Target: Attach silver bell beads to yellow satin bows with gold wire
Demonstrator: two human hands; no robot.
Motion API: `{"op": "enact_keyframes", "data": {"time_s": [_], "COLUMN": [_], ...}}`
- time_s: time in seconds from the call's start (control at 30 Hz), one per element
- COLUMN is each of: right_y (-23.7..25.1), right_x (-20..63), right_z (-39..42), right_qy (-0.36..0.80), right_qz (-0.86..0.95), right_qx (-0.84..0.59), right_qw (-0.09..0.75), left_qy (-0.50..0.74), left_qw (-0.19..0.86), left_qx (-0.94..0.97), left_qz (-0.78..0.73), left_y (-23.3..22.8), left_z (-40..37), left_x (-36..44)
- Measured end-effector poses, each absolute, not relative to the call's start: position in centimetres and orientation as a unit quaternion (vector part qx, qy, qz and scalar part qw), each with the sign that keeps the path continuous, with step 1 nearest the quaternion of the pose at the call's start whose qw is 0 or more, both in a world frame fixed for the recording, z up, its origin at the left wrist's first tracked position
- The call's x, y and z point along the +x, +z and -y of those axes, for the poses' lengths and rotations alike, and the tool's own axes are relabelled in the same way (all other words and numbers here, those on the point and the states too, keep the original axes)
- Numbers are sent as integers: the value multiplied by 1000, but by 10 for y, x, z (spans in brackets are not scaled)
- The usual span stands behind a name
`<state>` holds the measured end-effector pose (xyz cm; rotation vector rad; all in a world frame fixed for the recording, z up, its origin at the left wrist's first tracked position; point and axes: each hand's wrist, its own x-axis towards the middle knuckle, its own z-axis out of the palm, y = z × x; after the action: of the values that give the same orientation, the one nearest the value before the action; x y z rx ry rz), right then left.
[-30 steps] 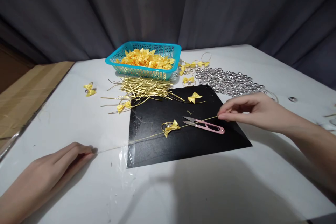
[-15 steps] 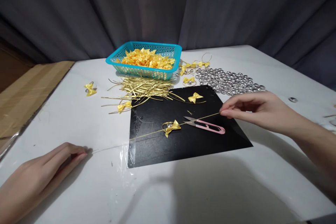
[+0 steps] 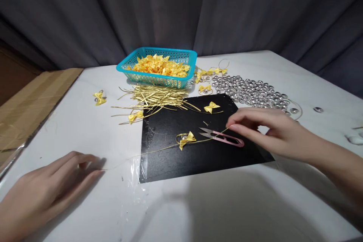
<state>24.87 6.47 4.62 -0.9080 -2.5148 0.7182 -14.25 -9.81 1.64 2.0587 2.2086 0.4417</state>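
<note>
Both hands, left (image 3: 53, 181) and right (image 3: 263, 130), pinch the gold wire's (image 3: 159, 150) ends.

Left hand (image 3: 48, 189): cut off at the wrist by the lower left edge; its fingertips are blurred, so whether they pinch the end of the gold wire (image 3: 159, 149) cannot be told. Right hand (image 3: 266, 130): forearm cut off by the right edge; the wire's far end disappears under its fingertips. Wire: too thin to follow over the white desk (image 3: 215, 204) near the left hand. Teal basket (image 3: 159, 79): its near wall hides the lower yellow bows (image 3: 159, 64). Far right: small objects (image 3: 356, 138) cut by the edge, too blurred to name. Cardboard (image 3: 28, 102): cut off at the left edge.
</note>
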Motion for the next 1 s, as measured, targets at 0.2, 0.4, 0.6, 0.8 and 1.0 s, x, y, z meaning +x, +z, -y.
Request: {"op": "enact_keyframes", "data": {"time_s": [0.2, 0.4, 0.6, 0.8, 1.0], "right_y": [49, 37, 33, 25, 19], "right_x": [201, 187, 193, 192, 190], "right_z": [-46, -42, -42, -40, -38], "right_qy": [250, 290, 323, 323, 274], "right_qz": [923, 897, 872, 866, 875], "right_qx": [-183, -179, -219, -245, -249], "right_qw": [230, 282, 294, 293, 311], "left_qy": [218, 298, 404, 475, 484], "left_qw": [114, 357, 496, 495, 476], "left_qx": [798, 718, 582, 496, 470], "left_qz": [-550, -518, -502, -533, -564], "left_y": [29, 21, 14, 11, 7], "left_z": [66, 34, 35, 33, 30], "left_x": [-73, 2, 21, 19, 19]}}
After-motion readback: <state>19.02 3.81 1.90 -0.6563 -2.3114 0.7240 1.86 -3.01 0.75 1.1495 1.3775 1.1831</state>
